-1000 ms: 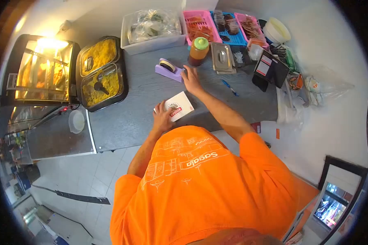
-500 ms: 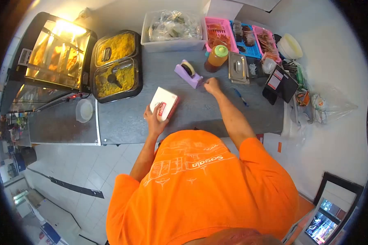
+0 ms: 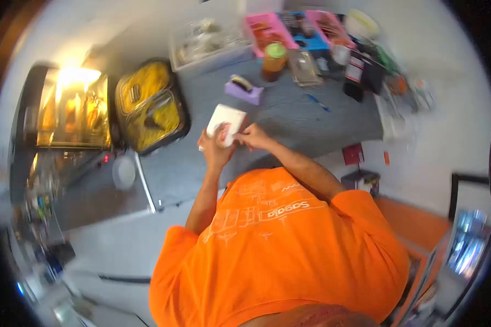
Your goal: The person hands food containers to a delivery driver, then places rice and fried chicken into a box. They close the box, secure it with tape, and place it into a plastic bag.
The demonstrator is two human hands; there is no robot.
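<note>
A small white box with red print (image 3: pixel 227 121) is held above the grey counter (image 3: pixel 278 125). My left hand (image 3: pixel 217 150) is wrapped round its near left side. My right hand (image 3: pixel 253 137) is at the box's near right edge, its fingers pressed together; whether they hold anything is too small to tell. Beyond the box stands a purple tape dispenser (image 3: pixel 244 90) with a roll in it. A blue pen (image 3: pixel 317 102) lies on the counter to the right.
Trays of yellow food (image 3: pixel 151 109) and a lit display case (image 3: pixel 73 111) stand left. Along the back are a plastic bin (image 3: pixel 210 52), a sauce bottle (image 3: pixel 274 62), pink and blue baskets (image 3: pixel 264 31), a metal container (image 3: pixel 305 68) and a dark tablet-like stand (image 3: pixel 364 73).
My right hand has moved from the tape dispenser to the box's right edge. My left hand still holds the box. The view has turned and is blurred.
</note>
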